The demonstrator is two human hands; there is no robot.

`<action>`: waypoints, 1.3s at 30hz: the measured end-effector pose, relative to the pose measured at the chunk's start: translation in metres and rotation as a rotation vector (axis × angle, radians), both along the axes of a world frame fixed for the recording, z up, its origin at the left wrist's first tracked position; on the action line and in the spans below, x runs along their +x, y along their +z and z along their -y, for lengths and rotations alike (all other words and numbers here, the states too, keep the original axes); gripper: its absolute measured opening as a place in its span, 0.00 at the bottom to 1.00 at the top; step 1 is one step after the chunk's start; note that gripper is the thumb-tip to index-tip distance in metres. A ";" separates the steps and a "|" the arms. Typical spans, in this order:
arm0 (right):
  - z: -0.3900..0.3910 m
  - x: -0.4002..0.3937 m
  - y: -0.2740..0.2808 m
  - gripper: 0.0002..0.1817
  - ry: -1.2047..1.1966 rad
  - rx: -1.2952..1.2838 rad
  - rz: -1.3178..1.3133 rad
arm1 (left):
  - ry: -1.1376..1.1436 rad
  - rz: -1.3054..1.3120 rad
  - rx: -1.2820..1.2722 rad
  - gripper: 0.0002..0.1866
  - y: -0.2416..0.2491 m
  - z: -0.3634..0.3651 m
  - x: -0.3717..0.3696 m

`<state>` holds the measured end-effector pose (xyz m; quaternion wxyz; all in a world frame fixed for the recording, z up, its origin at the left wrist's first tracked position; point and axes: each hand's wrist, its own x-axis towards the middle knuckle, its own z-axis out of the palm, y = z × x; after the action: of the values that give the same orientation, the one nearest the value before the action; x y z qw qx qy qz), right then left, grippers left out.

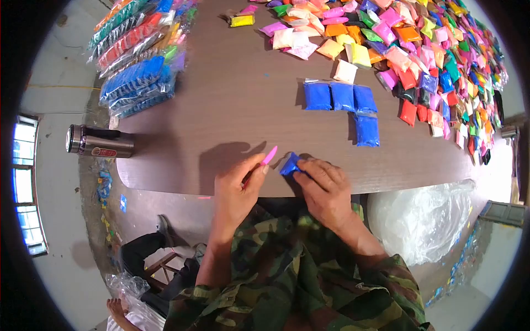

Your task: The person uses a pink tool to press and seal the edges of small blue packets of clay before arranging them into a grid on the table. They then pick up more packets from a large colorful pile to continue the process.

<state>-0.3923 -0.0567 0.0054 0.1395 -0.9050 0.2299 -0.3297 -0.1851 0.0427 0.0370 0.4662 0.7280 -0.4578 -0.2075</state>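
A pale-walled room with a bare floor surrounds the work, a barred window (25, 182) standing bright at its left. The broad brown table (221, 99) has a faint wood grain and a rounded near-left corner. A heap of coloured packets (408, 49) covers its far right side, in pink, orange, yellow, green, red and black. A clear plastic bag (419, 220) bulges beyond the near edge, to the right of the camouflage jacket (265, 270). At the lower left sits another person (146, 256) in dark trousers. Clear-wrapped bundles (135, 66) in blue, red, green and orange are stacked at the far left. Nearer, at the left edge, is a steel flask (105, 143); its red label (104, 152) bears marks too small to read.

The left hand (240, 185) has thumb and fingers closed on a slim pink tool (270, 155), its tip upward. Just beside it, the right hand (324, 187) pinches a small blue packet (289, 164) near the table's front edge, its fingers hiding part of it. Farther back lie four blue packets (342, 97), three in a row and one below the right end. A cream packet (345, 71) lies just behind them.
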 end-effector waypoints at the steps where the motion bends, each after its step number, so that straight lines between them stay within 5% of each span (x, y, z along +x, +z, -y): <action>1: -0.003 -0.002 0.001 0.22 0.019 0.002 -0.030 | -0.011 0.030 -0.028 0.12 -0.001 0.000 -0.002; 12: -0.006 0.009 0.014 0.24 0.002 0.051 -0.113 | -0.218 0.313 0.095 0.10 -0.001 -0.012 -0.003; 18: -0.002 0.014 0.019 0.21 -0.002 0.018 -0.147 | -0.203 0.260 -0.057 0.12 0.013 0.007 -0.011; 27: -0.002 0.018 0.019 0.18 0.006 0.078 -0.121 | -0.294 0.412 0.149 0.14 0.008 0.024 0.003; 30: 0.000 0.016 0.018 0.17 0.000 0.081 -0.113 | -0.294 0.354 -0.001 0.14 0.011 0.030 0.007; 39: -0.001 0.017 0.014 0.16 -0.022 0.100 -0.054 | -0.378 0.493 0.083 0.14 0.001 0.030 0.001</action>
<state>-0.3756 -0.0554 0.0192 0.1744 -0.9029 0.2599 -0.2947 -0.1836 0.0124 0.0383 0.2643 0.6768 -0.6755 -0.1261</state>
